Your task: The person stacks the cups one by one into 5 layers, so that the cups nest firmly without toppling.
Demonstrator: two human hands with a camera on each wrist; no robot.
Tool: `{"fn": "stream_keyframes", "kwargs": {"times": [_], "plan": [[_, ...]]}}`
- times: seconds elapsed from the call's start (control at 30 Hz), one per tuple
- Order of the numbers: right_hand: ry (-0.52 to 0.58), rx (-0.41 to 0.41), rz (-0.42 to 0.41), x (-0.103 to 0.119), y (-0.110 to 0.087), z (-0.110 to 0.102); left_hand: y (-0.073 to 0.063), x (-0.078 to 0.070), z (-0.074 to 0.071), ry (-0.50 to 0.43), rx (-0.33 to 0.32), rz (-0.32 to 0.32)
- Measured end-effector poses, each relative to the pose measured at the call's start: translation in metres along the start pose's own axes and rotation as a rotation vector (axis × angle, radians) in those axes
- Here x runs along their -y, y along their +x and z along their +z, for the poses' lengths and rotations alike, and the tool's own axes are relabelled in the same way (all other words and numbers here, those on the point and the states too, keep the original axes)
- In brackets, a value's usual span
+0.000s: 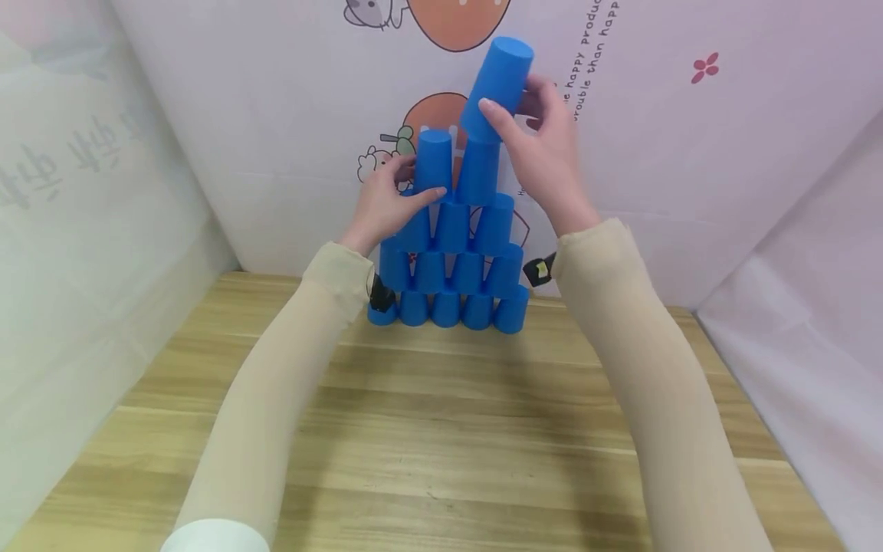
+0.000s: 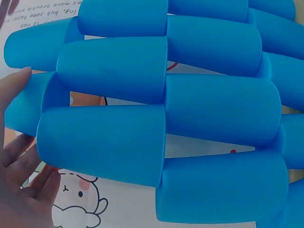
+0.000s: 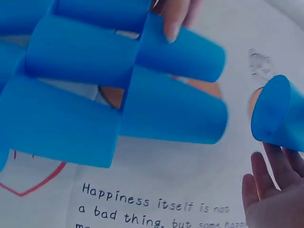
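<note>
Blue cups stand upside down in a stepped pyramid (image 1: pixel 451 222) against the back wall, with two cups in the top row. Around the left top-row cup (image 1: pixel 434 161) my left hand (image 1: pixel 386 199) has its thumb on one side and fingers on the other; the left wrist view shows this hold too. My right hand (image 1: pixel 548 157) grips another blue cup (image 1: pixel 498 88), tilted, above the right top-row cup (image 1: pixel 480 172). In the right wrist view, the held cup (image 3: pixel 297 126) is apart from the stack, its open rim facing the stack.
A wooden tabletop (image 1: pixel 441 429) stretches in front of the pyramid. Behind it hangs a pale printed sheet (image 1: pixel 641 169) with cartoons and lettering, and white sheeting (image 1: pixel 83 192) closes the left side. Dark wrist devices (image 1: pixel 382 294) sit close to the pyramid's sides.
</note>
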State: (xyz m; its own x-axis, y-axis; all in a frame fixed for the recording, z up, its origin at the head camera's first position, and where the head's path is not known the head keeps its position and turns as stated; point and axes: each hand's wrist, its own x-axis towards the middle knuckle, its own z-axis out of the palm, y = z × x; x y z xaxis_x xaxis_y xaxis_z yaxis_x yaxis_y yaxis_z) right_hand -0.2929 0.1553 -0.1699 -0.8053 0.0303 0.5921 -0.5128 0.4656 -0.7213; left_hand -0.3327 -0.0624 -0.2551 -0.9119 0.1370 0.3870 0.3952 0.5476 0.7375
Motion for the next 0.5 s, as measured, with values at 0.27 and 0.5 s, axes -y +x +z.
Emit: {"fn": "stream_keyframes", "kwargs": {"times": [0.27,0.5], "plan": [[-0.064,0.105,0.101,0.002,0.020,0.021,0.000,-0.002,0.001,0.021,0.007,0.008],[-0.060,0.165,0.155,-0.001,0.022,0.031,0.000,0.000,-0.001,0.027,0.020,0.014]]}}
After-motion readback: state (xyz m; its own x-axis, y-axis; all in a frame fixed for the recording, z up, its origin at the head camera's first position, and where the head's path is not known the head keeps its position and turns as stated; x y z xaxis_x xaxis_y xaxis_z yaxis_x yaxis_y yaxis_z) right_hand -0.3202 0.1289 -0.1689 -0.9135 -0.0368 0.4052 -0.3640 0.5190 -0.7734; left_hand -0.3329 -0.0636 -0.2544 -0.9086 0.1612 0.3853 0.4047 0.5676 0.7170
